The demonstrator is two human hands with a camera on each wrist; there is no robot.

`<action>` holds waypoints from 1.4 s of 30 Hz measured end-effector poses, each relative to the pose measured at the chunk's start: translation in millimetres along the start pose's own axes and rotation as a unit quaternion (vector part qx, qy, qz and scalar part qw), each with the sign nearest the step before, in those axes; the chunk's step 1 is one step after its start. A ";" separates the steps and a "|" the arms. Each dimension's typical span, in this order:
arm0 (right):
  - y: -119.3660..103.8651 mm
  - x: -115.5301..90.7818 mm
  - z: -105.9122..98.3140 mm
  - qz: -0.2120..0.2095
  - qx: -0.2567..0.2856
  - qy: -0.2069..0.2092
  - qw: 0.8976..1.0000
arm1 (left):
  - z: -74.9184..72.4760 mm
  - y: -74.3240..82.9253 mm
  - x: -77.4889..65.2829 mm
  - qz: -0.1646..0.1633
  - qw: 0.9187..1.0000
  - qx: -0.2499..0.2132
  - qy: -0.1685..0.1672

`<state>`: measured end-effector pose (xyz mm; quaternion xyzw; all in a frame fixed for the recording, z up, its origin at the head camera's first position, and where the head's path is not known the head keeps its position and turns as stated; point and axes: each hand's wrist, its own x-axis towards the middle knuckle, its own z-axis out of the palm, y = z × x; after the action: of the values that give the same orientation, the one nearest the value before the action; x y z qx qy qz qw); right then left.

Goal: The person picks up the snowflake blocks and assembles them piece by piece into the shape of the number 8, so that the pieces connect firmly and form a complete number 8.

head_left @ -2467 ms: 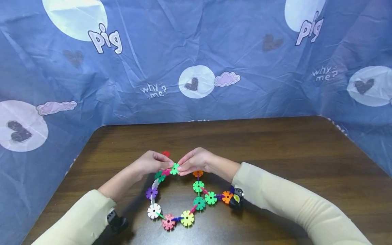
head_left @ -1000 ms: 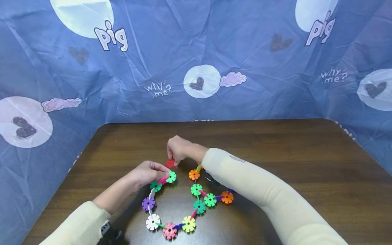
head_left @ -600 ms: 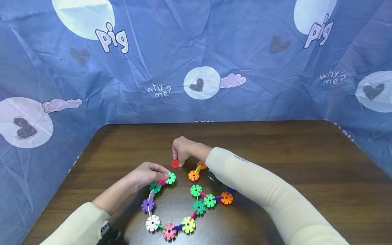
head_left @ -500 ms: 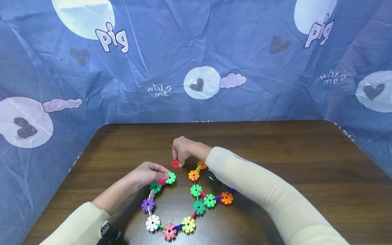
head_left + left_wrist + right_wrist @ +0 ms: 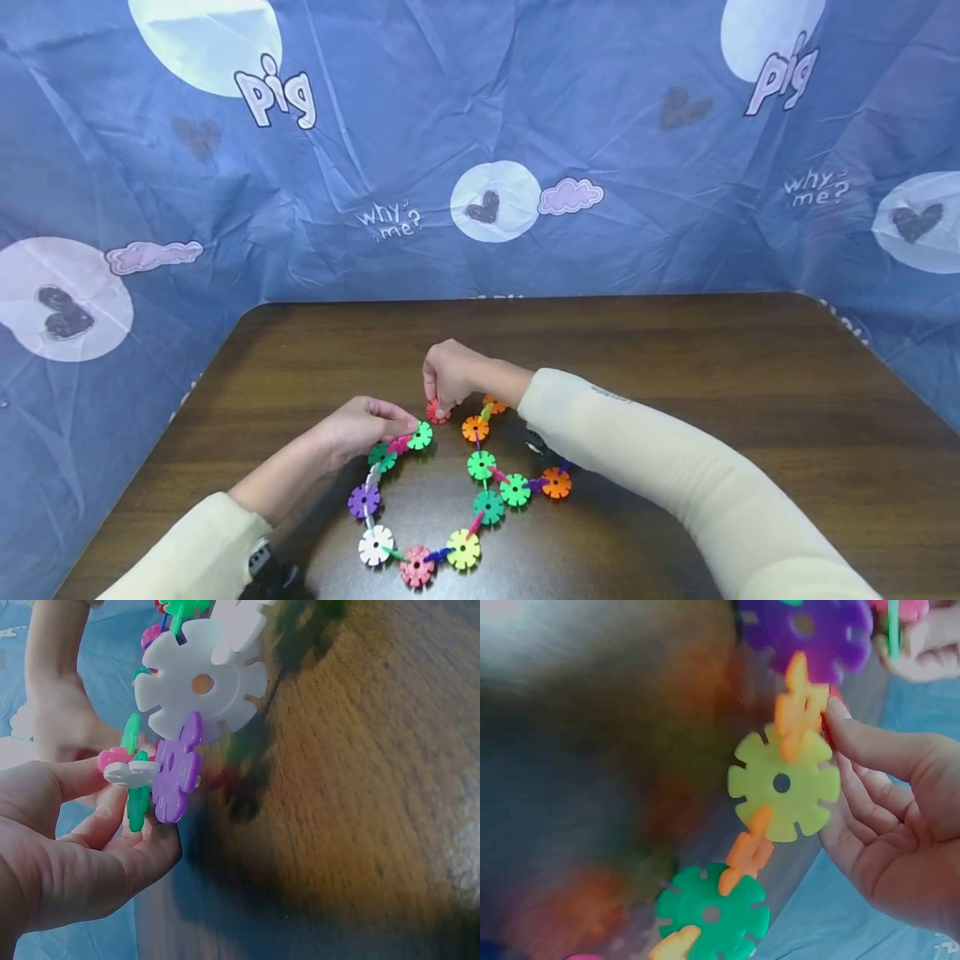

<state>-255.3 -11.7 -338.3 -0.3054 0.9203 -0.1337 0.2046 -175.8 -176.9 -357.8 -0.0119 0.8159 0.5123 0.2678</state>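
A chain of notched interlocking plastic discs curves over the table in the head view. My left hand [image 5: 360, 429] pinches its upper left end, at a pink disc seen edge-on beside the bright green end disc [image 5: 422, 435]. Below follow a dark green disc [image 5: 382, 457], a purple disc [image 5: 364, 501] and a white disc [image 5: 376, 546]. My right hand [image 5: 452, 372] pinches a separate red disc [image 5: 432, 410] just beyond the green one, with a small gap between them. In the right wrist view, the thumb and a yellow-green disc [image 5: 810, 791] hide most of the red disc.
The chain runs on through a yellow disc [image 5: 463, 549] to a branch with an orange disc [image 5: 557, 482], partly under the right forearm. Another orange disc [image 5: 475, 429] lies near the right wrist. A blue printed cloth [image 5: 480, 267] hangs behind the brown table [image 5: 637, 333].
The right hand has left the green disc, reached to the red disc, and brought it rightward and nearer the chain's end. The left hand keeps its pinch, slightly lower than at first.
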 end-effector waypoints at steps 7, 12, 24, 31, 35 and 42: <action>1.1 -39.9 5.1 -0.059 0.033 0.060 0.996 | 0.4 4.4 2.6 -0.007 1.000 0.009 0.005; 1.3 -61.0 10.4 -0.057 0.074 0.102 0.990 | 0.4 3.8 6.1 -0.008 1.000 0.000 0.004; 1.6 -68.6 24.1 -0.050 0.108 0.194 0.974 | -3.8 11.3 12.0 0.000 1.000 -0.014 -0.018; -3.6 -67.6 33.2 -0.050 0.119 0.230 0.965 | -0.7 8.1 15.8 0.008 0.998 -0.061 -0.014; -5.3 -65.3 36.1 -0.039 0.128 0.248 0.960 | 3.4 6.3 17.8 0.011 0.995 -0.099 0.002; 0.4 -62.9 34.4 -0.026 0.139 0.258 0.956 | 3.7 6.5 19.9 0.014 0.992 -0.121 0.007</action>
<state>-193.8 23.2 -350.2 -0.2525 0.9060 -0.3398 -0.0032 -193.1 -165.6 -362.6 -0.0360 0.7495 0.6112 0.2516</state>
